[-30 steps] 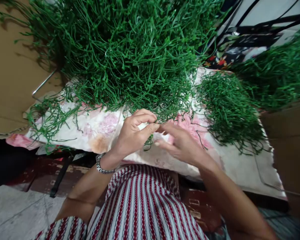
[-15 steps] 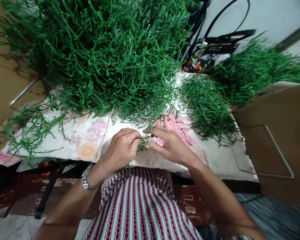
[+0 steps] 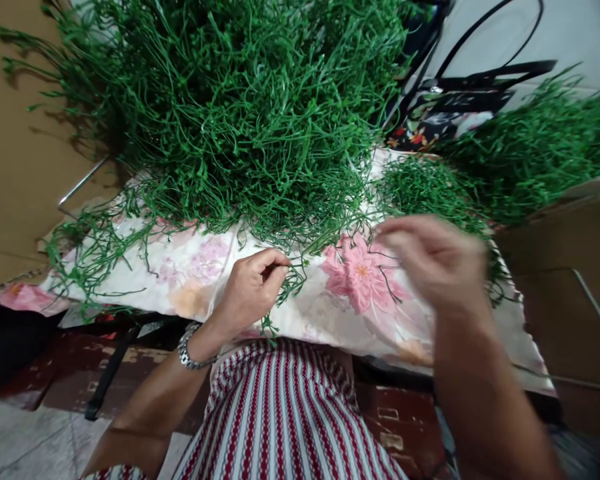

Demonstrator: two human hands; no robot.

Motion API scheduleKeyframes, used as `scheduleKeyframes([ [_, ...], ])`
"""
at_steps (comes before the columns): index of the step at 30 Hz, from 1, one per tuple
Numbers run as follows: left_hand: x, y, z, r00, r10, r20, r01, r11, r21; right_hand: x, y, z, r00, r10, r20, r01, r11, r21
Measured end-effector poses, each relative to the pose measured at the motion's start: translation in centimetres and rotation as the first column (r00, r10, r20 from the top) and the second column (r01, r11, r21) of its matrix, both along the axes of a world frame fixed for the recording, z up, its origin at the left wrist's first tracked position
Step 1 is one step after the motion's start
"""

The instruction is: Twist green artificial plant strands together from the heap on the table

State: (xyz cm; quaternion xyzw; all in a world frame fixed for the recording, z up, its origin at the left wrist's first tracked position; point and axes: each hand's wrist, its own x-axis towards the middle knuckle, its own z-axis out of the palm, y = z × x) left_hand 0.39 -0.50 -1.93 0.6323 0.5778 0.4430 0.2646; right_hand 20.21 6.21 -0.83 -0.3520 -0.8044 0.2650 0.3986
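Note:
My left hand pinches a thin green sprig at the near edge of a big tangled pile of green stems. The sprig trails down past my fingers toward my striped lap. My right hand is blurred and raised over the flowered cloth, close to a smaller heap of green stems. Its fingers look curled; what they hold, if anything, is too blurred to tell.
The flowered cloth covers a low table. Brown cardboard lies at the left, and a cardboard box holding more green stems stands at the right. A dark patterned bag with black straps sits behind.
My right hand has pulled away from my left and swung right and up toward the smaller heap. My left hand stays near the pile's edge, still pinching the sprig.

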Motion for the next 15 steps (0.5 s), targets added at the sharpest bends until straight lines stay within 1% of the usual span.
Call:
scheduleKeyframes([
  [2,-0.1,-0.2,0.2,1.000,0.009,0.021,-0.008,1.000,-0.012,-0.4,-0.4,0.3,0.992,0.106,0.070,-0.099,0.990,-0.099],
  [3,-0.1,-0.3,0.2,1.000,0.009,0.027,-0.008,1.000,-0.016,-0.7,-0.7,0.3,0.987,0.136,0.083,-0.123,0.983,-0.136],
  [7,-0.1,-0.6,0.3,0.999,0.023,0.035,-0.023,1.000,-0.016,-1.9,-1.8,-0.2,0.992,0.108,0.072,-0.098,0.987,-0.126],
  [10,0.0,-0.6,0.2,0.998,0.028,0.049,-0.028,0.999,-0.018,-2.3,-2.4,-0.7,0.977,0.187,0.102,-0.172,0.975,-0.139],
  [12,0.1,-0.5,0.3,0.998,0.017,0.067,-0.016,1.000,-0.024,-2.6,-2.6,-1.0,0.981,0.175,0.080,-0.160,0.973,-0.167],
  [15,0.0,-0.7,0.5,0.998,-0.027,0.060,0.031,0.998,-0.053,-2.9,-2.6,-1.4,0.992,0.125,-0.005,-0.122,0.958,-0.260],
])
